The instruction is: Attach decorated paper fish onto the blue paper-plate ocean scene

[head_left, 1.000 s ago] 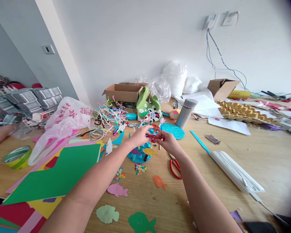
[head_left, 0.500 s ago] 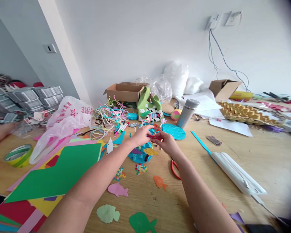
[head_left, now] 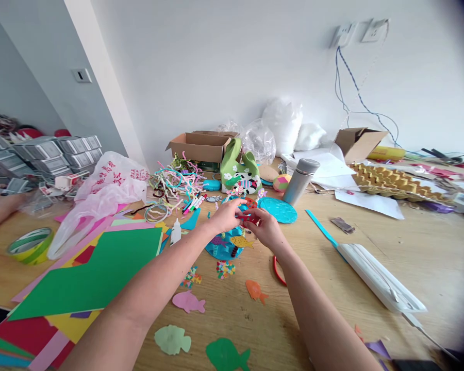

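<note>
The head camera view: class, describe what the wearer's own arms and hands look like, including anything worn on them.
The left forearm and right forearm show no sleeves. The left hand and right hand wear no gloves, and neither wrist shows a watch or bracelet. Rings cannot be ruled out.

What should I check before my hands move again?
1. Red piece at the fingertips of my left hand and right hand: ok.
2. Red piece stuck to anything: cannot tell, fingers hide it.
3. Red handle fully in sight: not ok, the right arm covers part.
4. Orange fish and pink fish apart: ok.
5. White glue bottle fully in sight: not ok, the left arm hides its bottom.
</note>
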A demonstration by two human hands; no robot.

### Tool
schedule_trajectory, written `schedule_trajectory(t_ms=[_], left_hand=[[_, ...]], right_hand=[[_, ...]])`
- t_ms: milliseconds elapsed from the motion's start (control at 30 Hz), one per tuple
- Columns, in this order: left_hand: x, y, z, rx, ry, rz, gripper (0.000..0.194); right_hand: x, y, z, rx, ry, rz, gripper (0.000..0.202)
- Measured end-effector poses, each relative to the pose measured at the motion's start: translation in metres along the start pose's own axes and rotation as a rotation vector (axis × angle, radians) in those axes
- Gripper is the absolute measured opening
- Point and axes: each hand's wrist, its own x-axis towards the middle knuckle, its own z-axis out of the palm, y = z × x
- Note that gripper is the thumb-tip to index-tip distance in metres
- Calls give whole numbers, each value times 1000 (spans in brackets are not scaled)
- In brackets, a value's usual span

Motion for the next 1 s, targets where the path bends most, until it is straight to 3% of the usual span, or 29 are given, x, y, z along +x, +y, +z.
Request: schedule_trajectory(t_ms=[533, 733, 1000], left_hand=[[1, -4, 2, -123, -25, -66, 72], [0, -5, 0, -80, -14, -43, 70], [1, -11, 1, -42, -15, -27, 72]], right_hand=[[1, -1, 2, 29, 22, 16, 11], [1, -2, 1, 37, -6, 51, 14], [1, -2, 2, 215, -30, 115, 24]])
